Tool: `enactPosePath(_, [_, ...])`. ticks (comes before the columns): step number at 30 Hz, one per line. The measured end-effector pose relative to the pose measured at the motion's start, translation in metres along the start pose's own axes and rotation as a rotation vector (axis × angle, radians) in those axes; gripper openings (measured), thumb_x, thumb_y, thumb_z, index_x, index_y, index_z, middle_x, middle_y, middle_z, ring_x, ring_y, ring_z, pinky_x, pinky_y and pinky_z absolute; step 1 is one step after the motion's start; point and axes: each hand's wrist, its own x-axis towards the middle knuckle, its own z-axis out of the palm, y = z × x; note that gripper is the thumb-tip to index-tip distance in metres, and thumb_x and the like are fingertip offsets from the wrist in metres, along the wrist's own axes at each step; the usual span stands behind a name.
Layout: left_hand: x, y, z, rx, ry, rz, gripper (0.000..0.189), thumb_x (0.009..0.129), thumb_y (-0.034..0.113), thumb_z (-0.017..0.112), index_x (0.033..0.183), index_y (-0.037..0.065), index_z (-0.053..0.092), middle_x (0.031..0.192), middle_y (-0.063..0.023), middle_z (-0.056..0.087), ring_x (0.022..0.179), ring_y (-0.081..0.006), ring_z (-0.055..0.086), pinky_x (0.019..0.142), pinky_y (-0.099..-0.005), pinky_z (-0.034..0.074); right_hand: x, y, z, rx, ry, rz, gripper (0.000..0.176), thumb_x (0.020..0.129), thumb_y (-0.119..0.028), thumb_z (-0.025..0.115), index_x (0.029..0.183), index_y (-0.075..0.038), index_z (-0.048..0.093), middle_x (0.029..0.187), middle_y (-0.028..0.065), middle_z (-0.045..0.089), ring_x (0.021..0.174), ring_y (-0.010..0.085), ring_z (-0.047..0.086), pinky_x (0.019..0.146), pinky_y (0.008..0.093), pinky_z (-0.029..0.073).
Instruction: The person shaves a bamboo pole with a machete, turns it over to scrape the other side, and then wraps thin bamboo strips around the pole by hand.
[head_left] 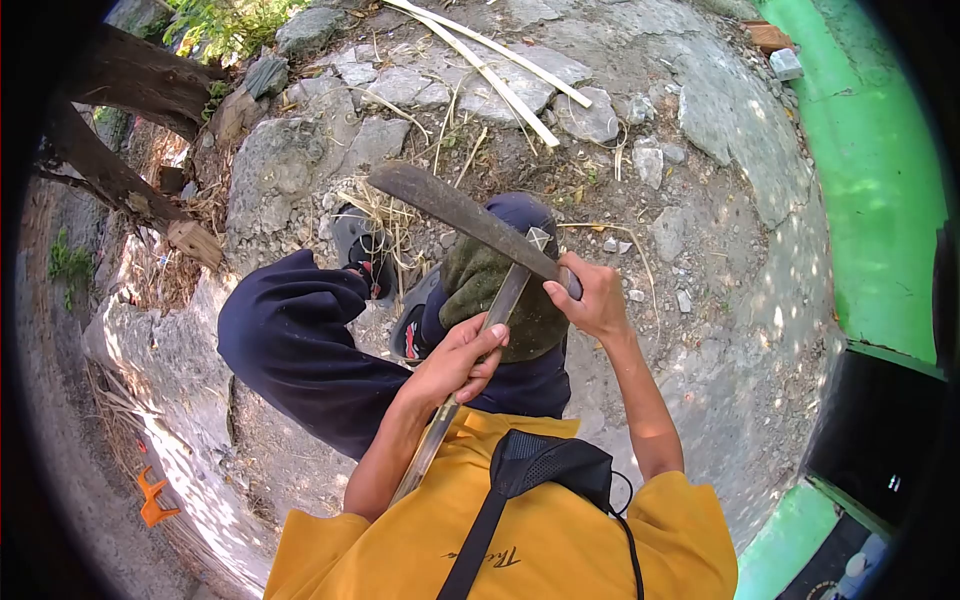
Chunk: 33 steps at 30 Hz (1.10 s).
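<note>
My right hand (594,297) is closed around the handle of a machete (452,213), whose dark, broad blade points up and to the left. Near the handle, the blade lies across the upper end of a split bamboo strip (510,294). Lower down, my left hand (462,358) grips that strip, its fingers wrapped round it. From there the strip slants back toward my yellow shirt (420,540). A dark green cloth (475,272) covers my knee beneath the strip and blade.
Two pale strips (490,75) lie on the broken stone ground ahead. Thin shavings (385,205) are scattered near my sandal (352,250). Wooden posts (150,80) stand at the left, a green wall (865,150) at the right. An orange plastic object (153,497) sits lower left.
</note>
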Motion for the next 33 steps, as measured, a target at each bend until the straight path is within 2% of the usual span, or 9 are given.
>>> enactPosePath(7, [-0.004, 0.003, 0.009, 0.259, 0.077, 0.067, 0.025, 0.115, 0.031, 0.048, 0.105, 0.008, 0.048, 0.057, 0.0044, 0.037, 0.035, -0.0065, 0.032, 0.033, -0.0244, 0.028, 0.003, -0.003, -0.005, -0.078, -0.008, 0.053, 0.044, 0.094, -0.052, 0.072, 0.097, -0.008, 0.069, 0.063, 0.0158, 0.064, 0.061, 0.0388, 0.069, 0.057, 0.0474, 0.051])
enactPosePath(9, [-0.005, 0.006, 0.014, 0.305, 0.096, 0.078, 0.024, 0.115, 0.029, 0.048, 0.105, 0.008, 0.047, 0.058, 0.0041, 0.038, 0.035, -0.0066, 0.033, 0.033, -0.0249, 0.028, -0.003, -0.002, -0.008, -0.119, -0.034, -0.010, 0.045, 0.094, -0.052, 0.072, 0.097, -0.008, 0.069, 0.063, 0.0155, 0.064, 0.061, 0.0385, 0.069, 0.057, 0.0474, 0.051])
enactPosePath(10, [-0.006, 0.006, 0.017, 0.341, 0.137, 0.073, 0.023, 0.115, 0.028, 0.048, 0.109, 0.006, 0.049, 0.058, 0.0039, 0.039, 0.035, -0.0066, 0.034, 0.034, -0.0251, 0.029, -0.004, 0.000, -0.009, -0.162, -0.060, -0.071, 0.045, 0.094, -0.053, 0.072, 0.097, -0.008, 0.069, 0.063, 0.0153, 0.064, 0.061, 0.0382, 0.069, 0.057, 0.0475, 0.052])
enactPosePath(12, [-0.006, 0.002, 0.016, 0.376, 0.175, 0.059, 0.022, 0.115, 0.027, 0.048, 0.113, 0.005, 0.050, 0.057, 0.0037, 0.040, 0.035, -0.0067, 0.034, 0.034, -0.0254, 0.030, 0.001, -0.001, -0.010, -0.155, -0.070, -0.030, 0.046, 0.094, -0.054, 0.071, 0.097, -0.008, 0.069, 0.063, 0.0153, 0.064, 0.061, 0.0381, 0.069, 0.057, 0.0475, 0.052])
enactPosePath(14, [-0.002, -0.002, 0.012, 0.414, 0.178, 0.076, 0.026, 0.115, 0.026, 0.048, 0.127, 0.004, 0.051, 0.058, 0.0037, 0.039, 0.036, -0.0066, 0.036, 0.034, -0.0254, 0.031, 0.001, -0.001, -0.009, -0.151, -0.076, 0.007, 0.046, 0.093, -0.055, 0.071, 0.097, -0.009, 0.069, 0.063, 0.0153, 0.064, 0.061, 0.0380, 0.069, 0.057, 0.0476, 0.052])
enactPosePath(16, [-0.003, 0.000, 0.014, 0.412, 0.174, 0.081, 0.025, 0.115, 0.027, 0.048, 0.126, 0.004, 0.051, 0.058, 0.0036, 0.040, 0.036, -0.0067, 0.036, 0.034, -0.0256, 0.031, 0.003, 0.002, -0.006, -0.137, -0.043, 0.070, 0.047, 0.093, -0.056, 0.071, 0.097, -0.009, 0.069, 0.062, 0.0154, 0.064, 0.061, 0.0377, 0.069, 0.057, 0.0481, 0.052])
enactPosePath(21, [-0.005, -0.002, 0.016, 0.444, 0.198, 0.093, 0.024, 0.115, 0.027, 0.048, 0.121, 0.004, 0.051, 0.059, 0.0034, 0.041, 0.036, -0.0069, 0.037, 0.034, -0.0259, 0.032, 0.005, 0.002, -0.010, -0.136, -0.081, 0.057, 0.047, 0.094, -0.056, 0.070, 0.097, -0.009, 0.070, 0.062, 0.0161, 0.064, 0.062, 0.0378, 0.070, 0.058, 0.0485, 0.052])
enactPosePath(27, [-0.004, 0.002, 0.018, 0.492, 0.213, 0.107, 0.023, 0.115, 0.027, 0.048, 0.107, 0.006, 0.049, 0.060, 0.0038, 0.041, 0.036, -0.0071, 0.037, 0.035, -0.0261, 0.032, 0.001, 0.000, -0.011, -0.159, -0.077, 0.056, 0.047, 0.093, -0.056, 0.071, 0.097, -0.009, 0.070, 0.063, 0.0172, 0.066, 0.063, 0.0378, 0.071, 0.059, 0.0484, 0.053])
enactPosePath(33, [-0.004, 0.003, 0.018, 0.478, 0.220, 0.078, 0.023, 0.115, 0.027, 0.050, 0.118, 0.004, 0.053, 0.059, 0.0035, 0.042, 0.036, -0.0074, 0.038, 0.035, -0.0259, 0.032, 0.006, -0.002, -0.010, -0.146, -0.068, 0.086, 0.046, 0.093, -0.055, 0.071, 0.099, -0.009, 0.071, 0.064, 0.0170, 0.067, 0.062, 0.0384, 0.071, 0.059, 0.0488, 0.054])
